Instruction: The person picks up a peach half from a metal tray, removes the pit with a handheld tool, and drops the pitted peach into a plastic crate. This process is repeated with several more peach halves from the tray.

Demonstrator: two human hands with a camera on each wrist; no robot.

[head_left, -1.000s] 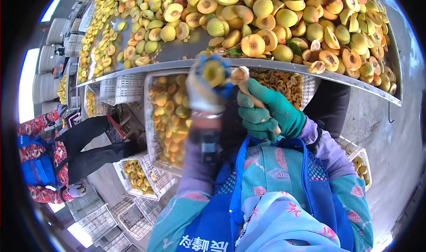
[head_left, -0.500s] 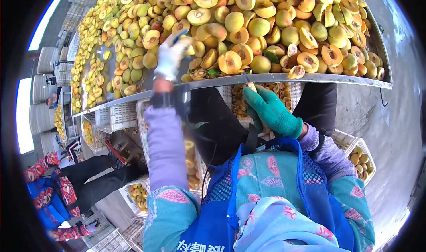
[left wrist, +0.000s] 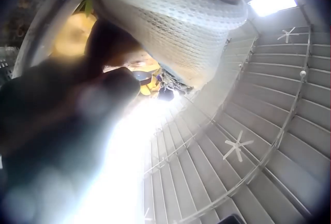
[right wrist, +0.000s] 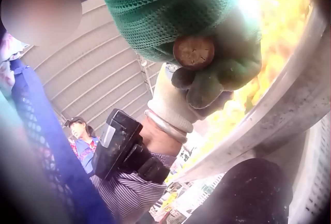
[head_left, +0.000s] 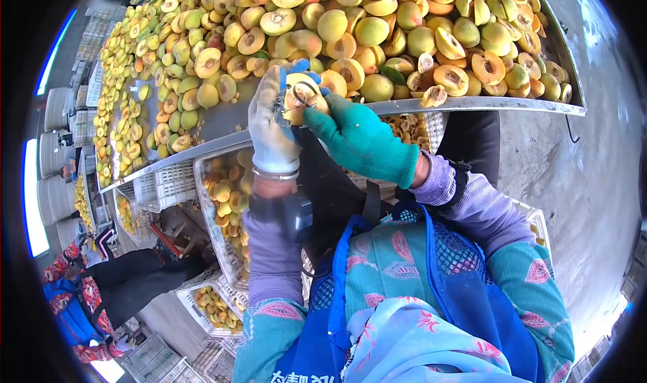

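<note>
My left hand (head_left: 269, 117), in a white glove with blue fingertips, holds up a cut yellow peach half (head_left: 294, 107) at the table's near edge. The peach's cut face is turned toward my right hand (head_left: 367, 142), which wears a green glove. That hand grips a pitting knife by its round wooden handle (right wrist: 194, 52), whose end shows in the right wrist view. The knife's thin curved blade (head_left: 300, 92) lies against the middle of the cut face, with the green thumb at the fruit's edge. In the left wrist view the white glove (left wrist: 176, 33) is close, and the green one is dark and blurred.
Peach halves (head_left: 371, 31) are heaped on a metal-rimmed table (head_left: 472, 105). Below it stand a crate of peaches (head_left: 229, 198) and a container of brown pits (head_left: 408, 128). Another person (head_left: 74, 292) is at the left, near stacked white crates (head_left: 158, 187).
My left hand went from below the rim to the pile and came back toward the right hand holding a peach half. My right hand rose with the knife to meet it.
</note>
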